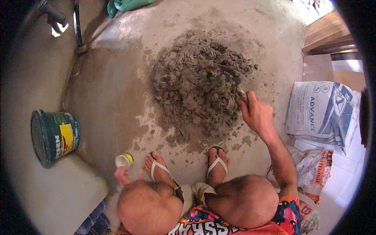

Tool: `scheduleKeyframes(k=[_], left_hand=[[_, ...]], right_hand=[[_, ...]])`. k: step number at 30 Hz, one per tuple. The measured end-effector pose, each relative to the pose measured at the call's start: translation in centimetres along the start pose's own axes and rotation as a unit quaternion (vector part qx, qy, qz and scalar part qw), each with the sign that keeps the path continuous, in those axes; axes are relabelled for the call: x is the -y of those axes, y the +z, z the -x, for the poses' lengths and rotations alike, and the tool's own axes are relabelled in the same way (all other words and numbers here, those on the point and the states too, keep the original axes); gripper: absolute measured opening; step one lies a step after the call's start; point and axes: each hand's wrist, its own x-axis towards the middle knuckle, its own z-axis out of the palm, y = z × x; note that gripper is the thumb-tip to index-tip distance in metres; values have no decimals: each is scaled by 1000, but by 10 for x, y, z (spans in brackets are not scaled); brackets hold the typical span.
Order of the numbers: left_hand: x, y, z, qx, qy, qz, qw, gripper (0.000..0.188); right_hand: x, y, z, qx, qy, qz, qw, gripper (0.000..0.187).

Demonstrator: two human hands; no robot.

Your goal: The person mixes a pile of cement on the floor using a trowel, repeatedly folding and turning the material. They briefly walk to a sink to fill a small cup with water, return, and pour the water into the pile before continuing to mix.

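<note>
Grey mortar [192,86] looks mid-mix; right hand [258,115] grasps trowel [241,93] at its right edge. Next probably needs an inward fold. Left hand's [122,175] grip: can't tell.

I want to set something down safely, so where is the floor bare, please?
Widest: between the green bucket and the grey heap. Narrower: between the heap and the blue-white sack, partly covered by the right hand. Crowded: around the left hand, yellow cup and feet.
</note>
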Motion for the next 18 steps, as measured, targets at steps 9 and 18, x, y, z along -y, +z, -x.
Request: scheduleKeyframes(k=[9,18], left_hand=[[57,-36,28,-86,-166,-26,982,75],[58,-4,8,-71,-168,-4,983,97]], right_hand=[[13,16,13,-94,-54,-4,994,24],[-10,65,39,-246,22,-85,965,17]])
